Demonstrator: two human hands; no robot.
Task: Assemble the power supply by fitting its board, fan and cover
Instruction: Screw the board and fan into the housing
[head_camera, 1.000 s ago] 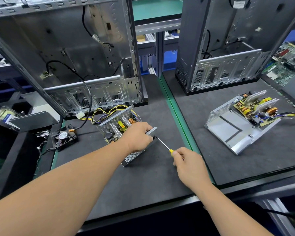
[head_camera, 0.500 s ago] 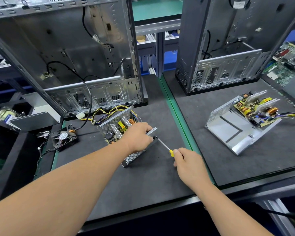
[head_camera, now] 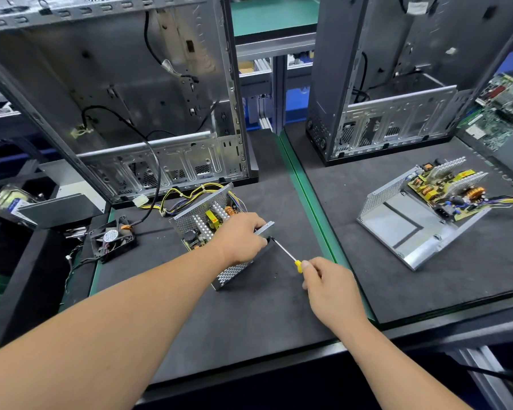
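Head view of the power supply housing (head_camera: 208, 232) lying on the dark surface (head_camera: 249, 321) in front of an open computer case (head_camera: 131, 99), its perforated wall toward the viewer and the board (head_camera: 211, 220) already seated inside, with yellow and black leads (head_camera: 178, 196) trailing behind it. The left hand (head_camera: 240, 238) grasps the near right corner of the housing and steadies it. The right hand (head_camera: 329, 285) grasps a yellow-handled screwdriver (head_camera: 285, 253), whose tip meets the housing wall just beside the left hand; whether a screw sits under the tip cannot be told. The step in hand appears to be fastening at the housing's side wall, probably securing the board or its socket. The fan (head_camera: 113, 238) lies apart on the left edge of the surface, its lead not visibly connected, so fitting it, and then the cover, seems to remain. The next move likely calls for keeping the blade square to the screw and the housing held firm against the turning force. A second, opened supply (head_camera: 421, 223) rests well apart on the right.
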